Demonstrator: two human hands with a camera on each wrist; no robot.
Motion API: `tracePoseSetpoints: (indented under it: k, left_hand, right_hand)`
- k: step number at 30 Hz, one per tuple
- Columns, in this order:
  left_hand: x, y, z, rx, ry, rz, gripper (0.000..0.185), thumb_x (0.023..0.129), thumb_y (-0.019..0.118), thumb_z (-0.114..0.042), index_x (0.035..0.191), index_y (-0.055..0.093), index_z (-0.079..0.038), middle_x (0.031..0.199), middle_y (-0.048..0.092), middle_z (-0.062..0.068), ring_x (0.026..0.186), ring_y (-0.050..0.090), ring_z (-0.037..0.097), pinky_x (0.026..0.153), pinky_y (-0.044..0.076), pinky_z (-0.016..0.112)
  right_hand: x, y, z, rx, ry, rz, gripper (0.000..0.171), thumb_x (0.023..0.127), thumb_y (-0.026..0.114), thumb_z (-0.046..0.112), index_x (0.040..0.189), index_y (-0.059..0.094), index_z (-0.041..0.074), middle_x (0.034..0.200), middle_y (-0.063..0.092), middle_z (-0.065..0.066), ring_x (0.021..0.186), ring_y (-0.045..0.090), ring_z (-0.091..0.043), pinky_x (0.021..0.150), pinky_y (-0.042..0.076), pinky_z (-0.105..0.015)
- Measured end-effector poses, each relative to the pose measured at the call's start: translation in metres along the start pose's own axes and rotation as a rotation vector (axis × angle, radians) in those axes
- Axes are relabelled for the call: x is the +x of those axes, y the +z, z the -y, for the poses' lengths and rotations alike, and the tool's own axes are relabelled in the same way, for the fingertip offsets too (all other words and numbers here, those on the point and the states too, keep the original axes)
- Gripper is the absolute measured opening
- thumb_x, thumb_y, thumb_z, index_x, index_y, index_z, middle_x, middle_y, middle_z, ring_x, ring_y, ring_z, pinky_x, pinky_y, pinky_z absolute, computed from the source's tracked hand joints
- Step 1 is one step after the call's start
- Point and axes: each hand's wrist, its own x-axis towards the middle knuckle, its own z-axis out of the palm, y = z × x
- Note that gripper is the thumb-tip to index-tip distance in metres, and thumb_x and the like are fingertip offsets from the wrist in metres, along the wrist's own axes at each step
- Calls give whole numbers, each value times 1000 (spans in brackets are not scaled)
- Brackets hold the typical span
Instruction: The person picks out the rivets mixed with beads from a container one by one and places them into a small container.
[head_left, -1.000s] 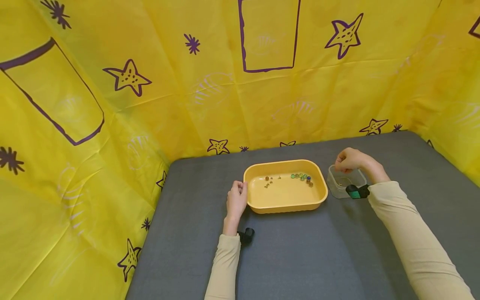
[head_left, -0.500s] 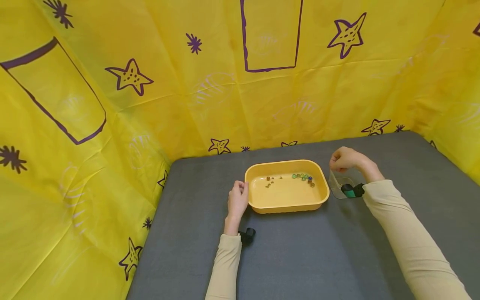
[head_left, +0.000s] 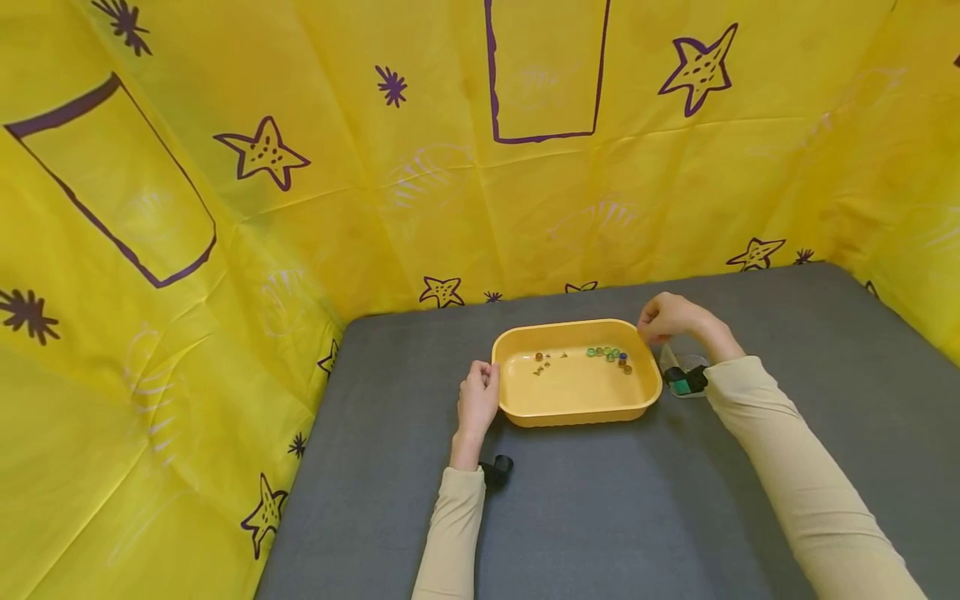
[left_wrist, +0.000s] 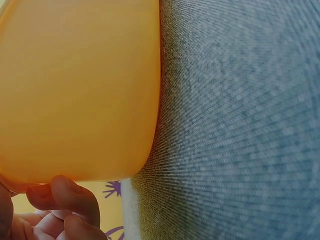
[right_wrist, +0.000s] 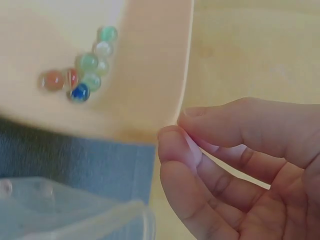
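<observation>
A yellow plastic tub stands on the grey tabletop with glass marbles grouped in its right half. On its left side lie a brown marble and several tiny gold-coloured pieces. My left hand grips the tub's left end; in the left wrist view its curled fingers touch the outer wall. My right hand is at the tub's far right corner. In the right wrist view its thumb and forefinger come together right at the rim; I cannot tell whether something small is between them.
Close to the tub's right side is a clear plastic container, partly hidden by the right wrist's camera in the head view. A yellow cloth printed with starfish hangs behind and around the grey table.
My right hand has moved left, from over the clear container to the tub's far right corner, its fingertips kept together. The left hand stays on the tub's left end.
</observation>
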Motion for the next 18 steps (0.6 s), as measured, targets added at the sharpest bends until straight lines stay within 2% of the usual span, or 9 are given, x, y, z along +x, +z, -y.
tracePoseSetpoints:
  k: [7,12,14,18]
  left_hand:
    - [1,0,0,5,-12,10,22,96,50,-27,89,54,-6,64,46,0,54,43,15,51,34,29]
    - [1,1,0,12,-29,14,22,96,50,-28,89,54,-6,65,47,1,54,44,15,52,34,28]
    - [1,1,0,16,-38,18,23,96,50,-28,90,54,-7,65,47,1,54,43,15,51,34,28]
    - [0,0,-1,17,-36,16,23,96,50,-28,90,54,-7,65,48,1,54,44,15,51,34,28]
  right_hand:
    - [8,10,15,-7,-38,15,11,82,57,4,79,62,-4,63,56,-5,57,51,-18,61,45,-35]
    - [15,19,23,-27,-63,18,10,82,59,3,75,62,-3,60,55,-4,55,49,-17,57,42,-31]
    - [18,22,25,-24,-65,24,11,81,57,1,71,60,-2,57,52,-5,53,45,-16,55,38,-29]
    - [23,27,29,-7,-65,31,8,81,58,-1,76,62,-5,60,54,-8,54,48,-18,57,42,-32]
